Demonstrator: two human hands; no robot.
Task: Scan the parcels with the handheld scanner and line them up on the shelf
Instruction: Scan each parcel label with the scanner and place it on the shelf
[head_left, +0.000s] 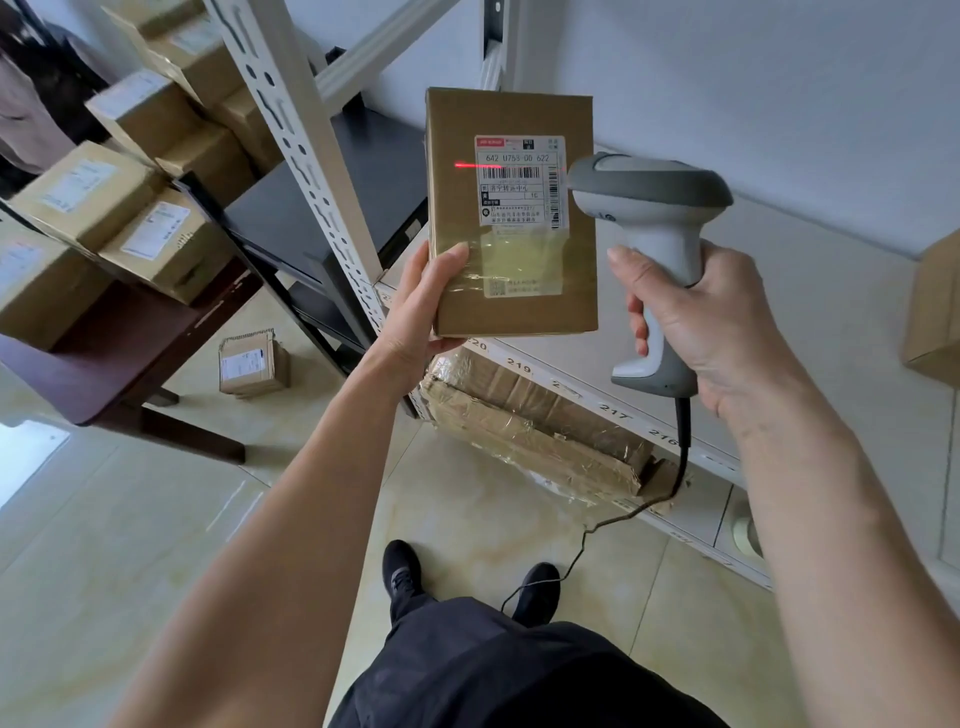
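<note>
Left hand is holding a brown parcel upright by its lower left corner, thumb on the front and fingers curled underneath. Right hand has its fingers wrapped tight round the grip of the scanner, nose right beside the label, red line across the barcode. All this is above the white shelf; more parcels sit piled on the left worktop.

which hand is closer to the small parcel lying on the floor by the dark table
Left. The left hand, holding the parcel being scanned, is up and to the right of the floor parcel. The right hand, gripping the scanner, is much further right.
</note>
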